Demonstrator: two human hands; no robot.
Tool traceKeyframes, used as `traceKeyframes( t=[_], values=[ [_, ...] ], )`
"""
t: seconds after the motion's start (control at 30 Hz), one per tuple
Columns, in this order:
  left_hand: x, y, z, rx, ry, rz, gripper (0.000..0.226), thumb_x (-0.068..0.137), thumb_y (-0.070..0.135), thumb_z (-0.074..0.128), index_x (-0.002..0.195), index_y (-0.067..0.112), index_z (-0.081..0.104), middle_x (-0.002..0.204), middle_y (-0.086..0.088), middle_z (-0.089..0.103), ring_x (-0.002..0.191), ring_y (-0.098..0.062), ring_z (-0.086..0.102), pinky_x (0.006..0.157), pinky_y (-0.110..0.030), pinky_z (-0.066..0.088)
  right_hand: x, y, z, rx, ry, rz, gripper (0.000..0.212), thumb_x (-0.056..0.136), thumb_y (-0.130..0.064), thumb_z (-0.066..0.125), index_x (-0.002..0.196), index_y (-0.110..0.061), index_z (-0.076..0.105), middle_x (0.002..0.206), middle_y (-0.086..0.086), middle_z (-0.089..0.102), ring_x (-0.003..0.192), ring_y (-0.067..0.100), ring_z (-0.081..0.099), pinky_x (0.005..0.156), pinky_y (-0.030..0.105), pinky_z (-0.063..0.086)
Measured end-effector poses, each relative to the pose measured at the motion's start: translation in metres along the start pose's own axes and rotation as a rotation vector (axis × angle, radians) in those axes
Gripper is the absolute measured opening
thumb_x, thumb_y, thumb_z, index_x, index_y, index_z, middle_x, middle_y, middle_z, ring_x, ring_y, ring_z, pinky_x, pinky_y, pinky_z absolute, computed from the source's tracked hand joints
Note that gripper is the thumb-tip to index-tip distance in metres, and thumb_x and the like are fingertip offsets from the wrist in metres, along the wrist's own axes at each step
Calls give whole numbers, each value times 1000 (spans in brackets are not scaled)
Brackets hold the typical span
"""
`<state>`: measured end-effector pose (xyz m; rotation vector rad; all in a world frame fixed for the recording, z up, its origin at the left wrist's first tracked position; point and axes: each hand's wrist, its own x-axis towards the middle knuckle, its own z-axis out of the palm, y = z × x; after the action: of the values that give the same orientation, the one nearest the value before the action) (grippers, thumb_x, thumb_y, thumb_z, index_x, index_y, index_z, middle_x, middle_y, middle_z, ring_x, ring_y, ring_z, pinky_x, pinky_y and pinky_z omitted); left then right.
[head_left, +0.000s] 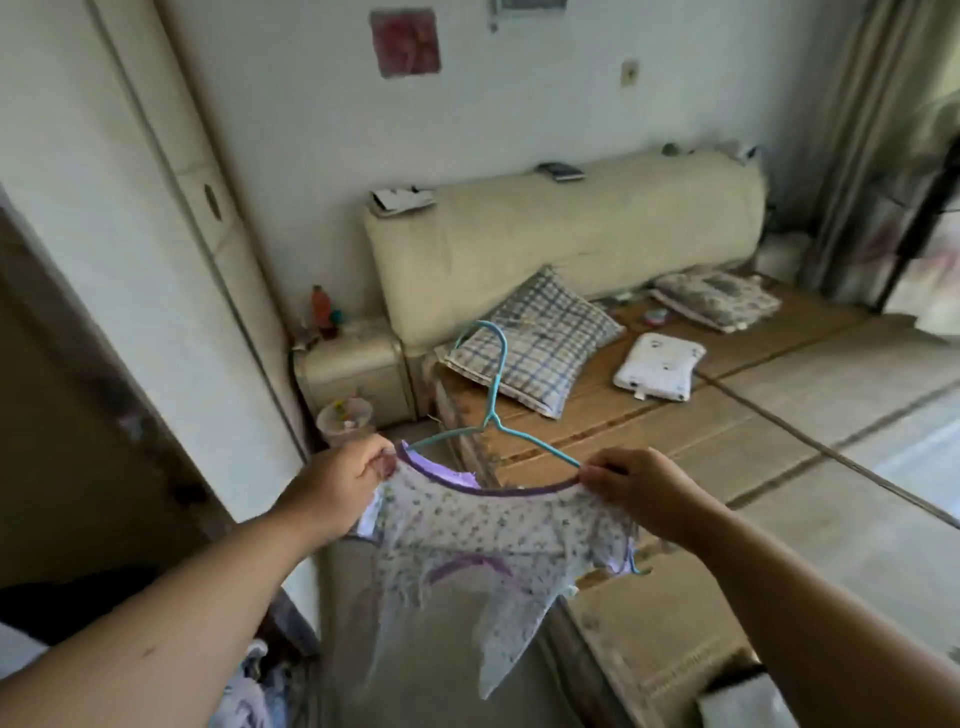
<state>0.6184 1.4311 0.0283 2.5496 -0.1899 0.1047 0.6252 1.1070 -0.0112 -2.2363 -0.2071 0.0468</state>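
Note:
A small white top (493, 540) with a tiny flower print and purple neck trim hangs in the air in front of me. A light blue wire hanger (491, 400) sticks up through its neck, hook pointing away. My left hand (337, 483) pinches the top's left shoulder at the collar. At the other shoulder, my right hand (644, 488) grips the fabric together with the hanger's arm. The hanger's lower bar is hidden inside the cloth.
A bed (727, 457) with a woven mat fills the right side, bearing a checked pillow (535, 338), a white pad (657, 366) and a beige headboard (571, 228). A bedside cabinet (353, 364) stands left of it. A white wardrobe (130, 249) lines the left. Clothes (249, 691) lie below.

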Motion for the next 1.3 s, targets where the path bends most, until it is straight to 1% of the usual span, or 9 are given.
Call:
traceKeyframes(
  t=[0.07, 0.2, 0.37, 0.5, 0.7, 0.93, 1.03, 1.13, 1.3],
  values=[
    [3, 33, 50, -33, -135, 74, 26, 95, 15, 53, 72, 27, 54, 59, 7, 54, 58, 5, 52, 56, -12, 37, -44, 46, -22, 35, 16, 157, 26, 87, -25, 65, 61, -23, 61, 48, -13, 48, 43, -4, 41, 44, 10, 32],
    [5, 99, 150, -39, -420, 172, 32, 97, 17, 50, 69, 32, 49, 54, 12, 51, 57, -3, 49, 54, -17, 35, -138, 128, -69, 65, 44, 426, 23, 88, -27, 64, 72, -10, 65, 53, -10, 46, 44, -1, 36, 44, 13, 31],
    [-7, 194, 276, -10, -716, 314, 22, 97, 19, 48, 77, 29, 50, 87, -4, 63, 88, -24, 58, 78, -35, 43, -253, 209, -127, 173, 136, 728, 21, 89, -23, 64, 71, -13, 67, 60, -4, 52, 52, 4, 43, 47, 17, 34],
    [-27, 253, 358, 43, -842, 350, 18, 98, 26, 44, 97, 15, 58, 100, -6, 65, 94, -25, 57, 73, -32, 40, -321, 263, -162, 238, 204, 897, 22, 88, -26, 63, 76, -10, 71, 66, 0, 61, 60, 12, 53, 58, 24, 41],
    [-37, 293, 454, 152, -911, 272, 17, 95, 27, 43, 92, 21, 58, 94, -4, 64, 89, -24, 57, 73, -32, 43, -357, 343, -160, 40, 316, 1021, 16, 90, -33, 60, 75, -31, 68, 75, -11, 65, 69, 5, 57, 58, 21, 40],
    [-31, 285, 541, 282, -928, 165, 17, 97, 29, 41, 84, 25, 51, 108, -9, 63, 105, -30, 55, 90, -38, 42, -345, 431, -116, -62, 276, 1128, 20, 94, -35, 51, 94, -22, 66, 88, -2, 64, 90, 21, 59, 67, 29, 38],
    [-30, 277, 560, 292, -843, 104, 25, 93, 33, 45, 115, 29, 57, 124, -6, 56, 116, -30, 50, 100, -41, 39, -337, 453, -104, -38, 292, 1143, 27, 93, -35, 54, 115, -22, 62, 113, 3, 67, 105, 22, 59, 80, 29, 42],
    [-35, 264, 560, 338, -808, 102, 55, 87, 41, 51, 139, 34, 37, 146, -6, 36, 132, -29, 34, 108, -42, 31, -328, 455, -97, -118, 232, 1084, 51, 89, -37, 59, 137, -24, 46, 137, 1, 53, 123, 20, 50, 95, 30, 41],
    [-40, 250, 515, 359, -784, 161, 69, 89, 47, 48, 148, 35, 14, 159, 3, 7, 145, -21, 8, 114, -51, 14, -277, 406, -101, -359, 48, 810, 60, 90, -47, 53, 144, -35, 31, 152, -5, 31, 137, 15, 32, 106, 30, 35]
  ],
)
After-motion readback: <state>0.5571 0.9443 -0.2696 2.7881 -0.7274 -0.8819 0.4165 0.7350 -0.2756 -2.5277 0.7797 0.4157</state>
